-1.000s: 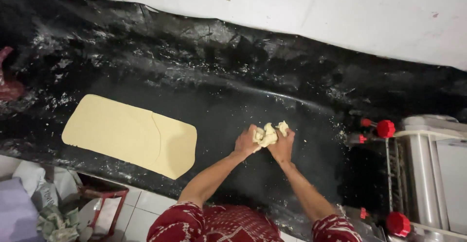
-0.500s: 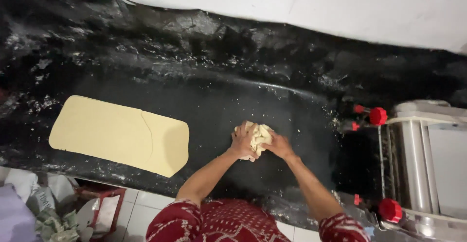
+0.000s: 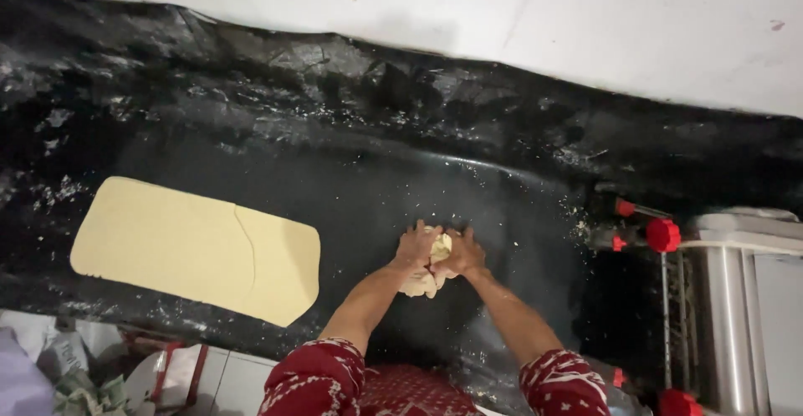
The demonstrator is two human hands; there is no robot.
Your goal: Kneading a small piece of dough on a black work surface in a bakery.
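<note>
A lump of pale yellow dough [image 3: 433, 259] rests on the black plastic-covered worktop [image 3: 351, 182], squeezed between both hands. My left hand [image 3: 415, 247] presses it from the left and my right hand [image 3: 462, 253] from the right, fingers wrapped over it, so most of the lump is hidden. Both arms wear red patterned sleeves. To the left lies a flat rolled sheet of dough [image 3: 196, 247], a long rectangle with a crease across it, well apart from the hands.
A metal dough-rolling machine [image 3: 740, 299] with red knobs [image 3: 662, 234] stands at the right edge. A white wall [image 3: 502, 15] runs behind the worktop. Bags and clutter [image 3: 75, 370] sit below the front edge at the lower left. Flour specks dot the black sheet.
The loose dough pieces that my hands held apart have been pressed together into one lump. My hands have closed tighter round it. The view has shifted slightly.
</note>
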